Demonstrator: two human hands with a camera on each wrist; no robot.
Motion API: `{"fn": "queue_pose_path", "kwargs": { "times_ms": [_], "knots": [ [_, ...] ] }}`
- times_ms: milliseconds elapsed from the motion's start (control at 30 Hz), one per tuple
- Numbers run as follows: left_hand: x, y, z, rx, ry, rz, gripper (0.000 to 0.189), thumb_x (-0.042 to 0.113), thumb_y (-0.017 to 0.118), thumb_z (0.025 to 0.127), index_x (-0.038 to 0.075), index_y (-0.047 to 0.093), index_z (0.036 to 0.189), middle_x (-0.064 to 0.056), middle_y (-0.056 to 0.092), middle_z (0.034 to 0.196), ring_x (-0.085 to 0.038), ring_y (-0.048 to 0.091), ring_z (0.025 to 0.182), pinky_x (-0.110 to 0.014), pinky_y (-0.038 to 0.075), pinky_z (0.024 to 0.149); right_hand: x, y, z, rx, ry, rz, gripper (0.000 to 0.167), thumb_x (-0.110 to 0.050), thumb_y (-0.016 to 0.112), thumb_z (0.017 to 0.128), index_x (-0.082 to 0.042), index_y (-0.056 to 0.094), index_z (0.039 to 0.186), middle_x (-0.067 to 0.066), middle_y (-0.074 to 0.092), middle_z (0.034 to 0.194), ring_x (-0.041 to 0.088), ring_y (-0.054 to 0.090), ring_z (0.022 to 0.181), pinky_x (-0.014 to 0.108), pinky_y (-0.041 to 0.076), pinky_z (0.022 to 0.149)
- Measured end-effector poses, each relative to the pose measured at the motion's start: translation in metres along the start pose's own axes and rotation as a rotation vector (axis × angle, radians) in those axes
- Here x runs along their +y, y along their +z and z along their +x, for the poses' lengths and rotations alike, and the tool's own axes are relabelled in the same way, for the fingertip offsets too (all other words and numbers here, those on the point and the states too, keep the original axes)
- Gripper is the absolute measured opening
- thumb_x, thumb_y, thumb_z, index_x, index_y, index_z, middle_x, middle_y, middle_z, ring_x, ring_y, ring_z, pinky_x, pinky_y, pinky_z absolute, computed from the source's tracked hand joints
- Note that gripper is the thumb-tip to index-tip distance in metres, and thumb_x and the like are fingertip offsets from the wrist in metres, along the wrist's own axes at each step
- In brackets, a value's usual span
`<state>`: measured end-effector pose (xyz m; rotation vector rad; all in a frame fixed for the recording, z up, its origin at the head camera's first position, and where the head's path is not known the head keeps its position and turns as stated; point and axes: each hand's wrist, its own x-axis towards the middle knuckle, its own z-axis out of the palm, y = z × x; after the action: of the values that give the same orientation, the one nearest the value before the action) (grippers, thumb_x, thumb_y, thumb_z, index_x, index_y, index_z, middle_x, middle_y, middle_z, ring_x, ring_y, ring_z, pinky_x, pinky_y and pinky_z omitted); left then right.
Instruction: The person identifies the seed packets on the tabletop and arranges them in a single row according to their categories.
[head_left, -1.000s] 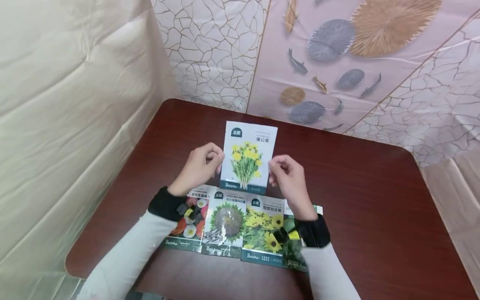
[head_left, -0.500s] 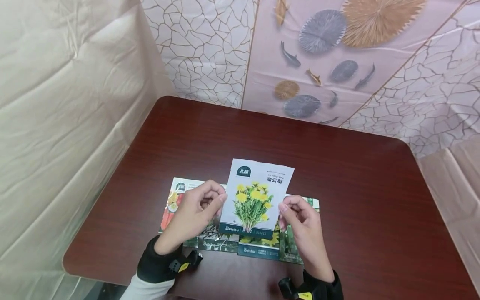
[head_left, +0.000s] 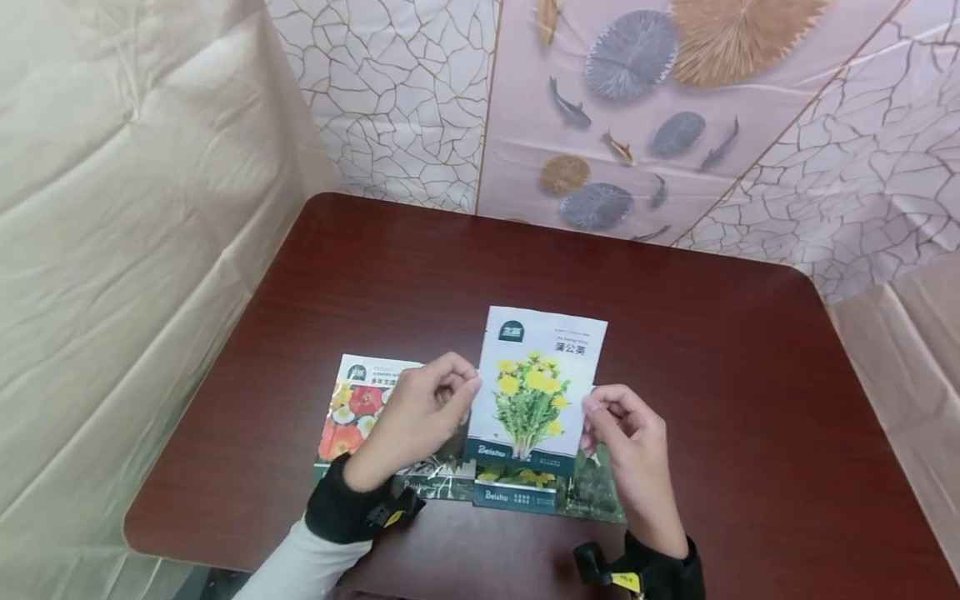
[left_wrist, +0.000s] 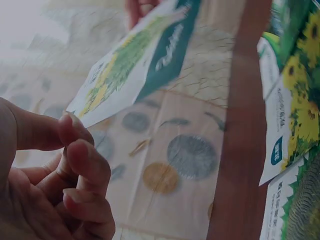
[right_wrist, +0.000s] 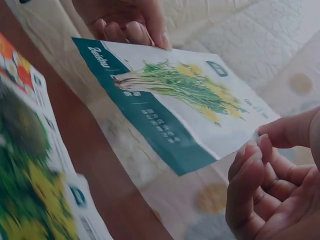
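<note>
A white seed packet (head_left: 536, 379) with yellow dandelion flowers and a dark green bottom band is held up in front of me. My left hand (head_left: 420, 417) pinches its left edge between thumb and index finger. On the opposite edge, my right hand (head_left: 633, 450) pinches it the same way. Both wrist views show the packet raised off the table. Behind and below it lies a row of other seed packets: a red-and-white flower packet (head_left: 352, 408) at the left, a sunflower-head packet (head_left: 442, 483), a yellow-flower packet (head_left: 517, 496) and a green packet (head_left: 596, 492). The hands and held packet partly cover the row.
A dark red-brown table (head_left: 712, 375) with rounded corners bears the row near its front edge. Patterned cloth (head_left: 405, 108) hangs behind the table, and a pale cloth (head_left: 150, 250) hangs along its left side.
Both hands have brought the dandelion packet back toward me from beyond the row, then slightly to the right. It now overlaps the row in the head view. The grip stays on both edges.
</note>
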<state>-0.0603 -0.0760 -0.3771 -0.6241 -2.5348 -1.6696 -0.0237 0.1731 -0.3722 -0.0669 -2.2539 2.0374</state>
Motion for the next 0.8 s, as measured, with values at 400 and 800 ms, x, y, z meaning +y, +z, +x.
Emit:
{"fn": "queue_pose_path", "kwargs": {
  "times_ms": [400,800],
  "knots": [
    [0.019,0.123,0.077,-0.475,0.006,0.528,0.038,0.025,0.048,0.099,0.020,0.044,0.061,0.009,0.038,0.052,-0.007,0.039,0.043,-0.021,0.034,0.041,0.026,-0.107,-0.003,0.298,0.429,-0.033,0.013,-0.026,0.070,0.090,-0.014,0.068,0.086,-0.006,0.061,0.065,0.007,0.055,0.055,0.024,0.047,0.050],
    [0.025,0.204,0.104,-0.789,-0.223,0.370,0.037,0.020,0.051,0.097,0.016,0.065,0.063,0.003,0.059,0.051,-0.013,0.046,0.041,-0.026,0.035,0.045,0.073,-0.182,-0.010,0.308,0.721,-0.491,0.046,-0.047,0.059,0.092,-0.006,0.064,0.112,-0.010,0.061,0.074,0.010,0.058,0.065,0.031,0.050,0.058]
  ]
}}
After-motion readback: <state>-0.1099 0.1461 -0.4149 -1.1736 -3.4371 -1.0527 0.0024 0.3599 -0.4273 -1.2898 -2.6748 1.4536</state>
